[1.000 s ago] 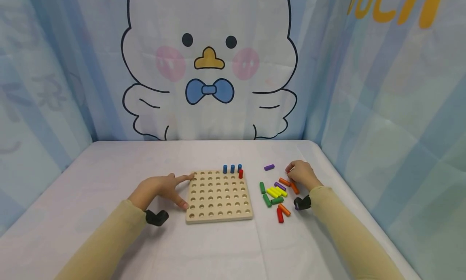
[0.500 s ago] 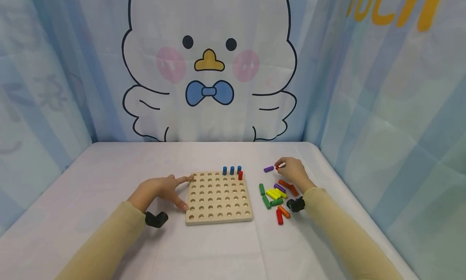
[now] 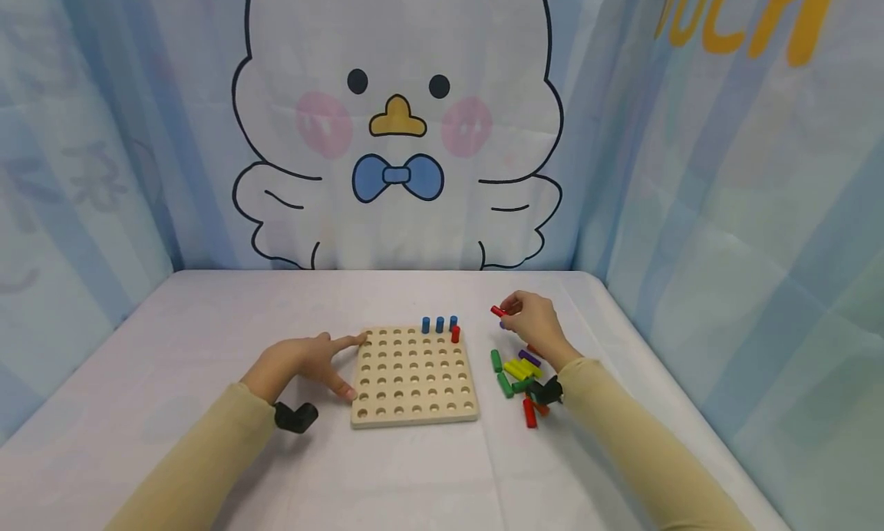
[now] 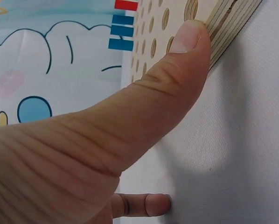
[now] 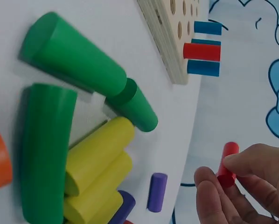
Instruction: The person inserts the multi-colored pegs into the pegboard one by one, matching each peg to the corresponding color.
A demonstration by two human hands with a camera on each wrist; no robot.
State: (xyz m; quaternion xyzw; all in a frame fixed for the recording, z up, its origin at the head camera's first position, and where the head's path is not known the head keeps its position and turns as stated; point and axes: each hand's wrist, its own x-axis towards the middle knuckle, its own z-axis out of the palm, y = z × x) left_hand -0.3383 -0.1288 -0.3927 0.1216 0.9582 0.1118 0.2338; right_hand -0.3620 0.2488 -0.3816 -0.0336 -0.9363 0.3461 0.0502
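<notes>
Your right hand [image 3: 535,320] pinched a red peg [image 5: 229,156] between thumb and fingers, to the right of the plywood pegboard [image 3: 414,420] on the table [image 3: 414,477], so that most of the board lay to that hand's left and nearer your body. What mattered most was the peg's long axis: in the head view it ran mostly sideways, its free end pointing left, and in the right wrist view it lay across the line of the pegs fixed in the board, so it was tipped well away from their upright stance. The standing red peg [image 3: 456,334], rightmost in the second row from the far edge, was just in front of the rightmost of three blue pegs [image 3: 426,325], and that far right corner was the part of the board closest to your right hand. Your left hand [image 3: 304,361] grasped nothing, its forefinger and thumb spread along the board's left edge, the thumb tip touching it. The loose green pegs [image 3: 496,361] and yellow pegs [image 3: 516,371] lay nearer you than your right hand, which partly hid a purple peg [image 5: 157,192] in the head view
</notes>
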